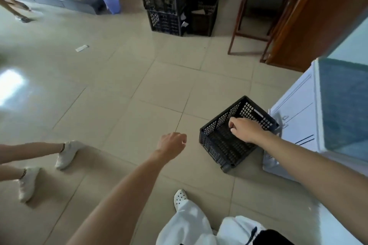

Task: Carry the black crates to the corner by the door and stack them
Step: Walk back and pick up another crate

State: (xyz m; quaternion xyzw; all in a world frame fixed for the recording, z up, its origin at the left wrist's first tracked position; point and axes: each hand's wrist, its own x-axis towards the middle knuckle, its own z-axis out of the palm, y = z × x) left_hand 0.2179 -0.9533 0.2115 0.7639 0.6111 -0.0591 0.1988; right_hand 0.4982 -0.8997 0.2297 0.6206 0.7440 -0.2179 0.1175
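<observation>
An empty black perforated crate (221, 145) hangs tilted above the tiled floor at the lower right, with my right hand (244, 128) closed over its near long rim. My left hand (172, 144) hangs to the left of the crate, fingers curled into a loose fist with nothing in them. At the far side of the room stand two stacked black crates (163, 4) holding cardboard, and further dark crates (203, 16) sit right beside them.
A white cabinet (298, 109) stands close to the right of the carried crate. A wooden door (318, 16) and a wooden stool frame (256, 6) are at the upper right. A purple bin (111, 1) stands at the back. Another person's feet (65, 155) are at the left.
</observation>
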